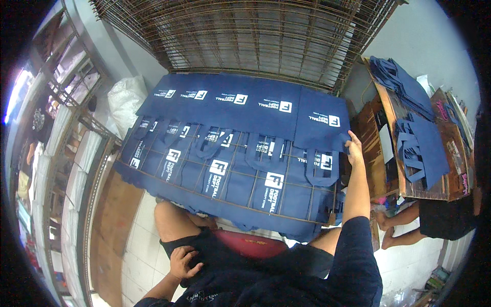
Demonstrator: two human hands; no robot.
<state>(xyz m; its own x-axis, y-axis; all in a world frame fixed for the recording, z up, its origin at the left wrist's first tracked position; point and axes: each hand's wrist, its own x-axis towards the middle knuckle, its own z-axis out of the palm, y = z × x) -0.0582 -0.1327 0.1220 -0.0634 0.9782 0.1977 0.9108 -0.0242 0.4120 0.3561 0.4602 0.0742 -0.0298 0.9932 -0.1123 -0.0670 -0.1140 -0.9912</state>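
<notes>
Fingers (pixel 353 139) of my right hand (pixel 354 148) are loosely spread, their tips touching the edge of the rightmost dark blue fabric tote bag with a white printed square (pixel 322 118), which lies at the far right end of the overlapping rows. These bags rest flat across a rusty wire grid rack (pixel 225 176) in front of my knees, seemingly spread out so each print stays exposed. My left hand (pixel 183 262) rests curled on my dark shorts (pixel 215 250), gripping nothing. More blue bags (pixel 414 138) are heaped on the wooden counter (pixel 391 110) to the right.
</notes>
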